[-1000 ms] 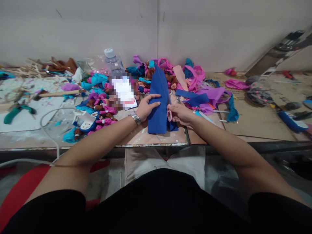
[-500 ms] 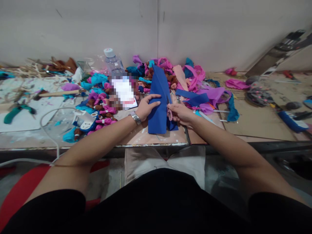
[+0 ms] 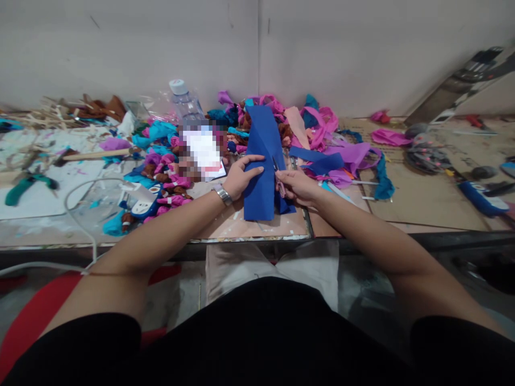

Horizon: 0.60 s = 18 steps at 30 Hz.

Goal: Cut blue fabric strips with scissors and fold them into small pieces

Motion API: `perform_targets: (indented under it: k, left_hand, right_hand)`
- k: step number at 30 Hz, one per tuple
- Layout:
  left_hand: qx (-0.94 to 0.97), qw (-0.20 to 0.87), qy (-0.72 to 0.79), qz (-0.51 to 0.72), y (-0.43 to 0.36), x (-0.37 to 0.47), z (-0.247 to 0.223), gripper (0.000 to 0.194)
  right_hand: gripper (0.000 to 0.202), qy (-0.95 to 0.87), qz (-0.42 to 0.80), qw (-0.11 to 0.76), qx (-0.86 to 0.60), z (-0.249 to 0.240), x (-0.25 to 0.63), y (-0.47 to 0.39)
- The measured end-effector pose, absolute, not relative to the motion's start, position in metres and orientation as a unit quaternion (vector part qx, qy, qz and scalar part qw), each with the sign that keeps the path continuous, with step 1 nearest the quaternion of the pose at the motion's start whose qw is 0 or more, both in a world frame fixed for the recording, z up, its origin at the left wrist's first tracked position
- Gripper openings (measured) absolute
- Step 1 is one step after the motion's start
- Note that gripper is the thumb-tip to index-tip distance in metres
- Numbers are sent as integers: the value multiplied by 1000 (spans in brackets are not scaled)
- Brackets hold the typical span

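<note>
A sheet of dark blue paper or cloth [image 3: 257, 187] stands partly raised above the table, with a slit running up from its near edge. My left hand [image 3: 242, 176] grips its left side between thumb and fingers. My right hand [image 3: 296, 186] is closed on the pink handles of small scissors [image 3: 280, 185], whose dark blades lie at the slit. A narrower blue part hangs under and beside the scissors. More blue strips [image 3: 317, 158] rest to the right.
A phone [image 3: 205, 153], a water bottle [image 3: 187, 102] and crumpled pink, teal and brown pieces [image 3: 161, 166] are left of the sheet. Green pliers [image 3: 24, 187], a hammer [image 3: 96, 154] and a white cable [image 3: 70, 198] lie farther left. Cardboard [image 3: 430, 201] covers the right side.
The top of the blue sheet has opened out and looks wider. The scissors' blades have tilted to the left. Both hands have stayed nearly in place.
</note>
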<state>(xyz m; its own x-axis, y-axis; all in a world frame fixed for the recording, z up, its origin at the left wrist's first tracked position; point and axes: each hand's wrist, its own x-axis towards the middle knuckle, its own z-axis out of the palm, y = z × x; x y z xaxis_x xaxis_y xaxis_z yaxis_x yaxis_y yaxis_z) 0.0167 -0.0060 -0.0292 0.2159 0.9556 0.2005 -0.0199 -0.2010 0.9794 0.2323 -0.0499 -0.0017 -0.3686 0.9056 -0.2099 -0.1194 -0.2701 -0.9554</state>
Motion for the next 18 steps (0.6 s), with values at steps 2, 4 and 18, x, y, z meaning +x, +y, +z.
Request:
perform_targets:
  k: [2,4,18]
  left_hand:
    - [599,501,390,488,-6,17,-30,48]
    - [595,506,392,485,-6,17,-31,50]
    - [599,512,382,483,-8,17,-27,51]
  right_hand:
    - [38,-478,678,376,-413,-2,233,-50]
    - [40,-490,675,371,-409,-2,233,-50]
    - [41,-468,684,380,-410,-1,233,-49]
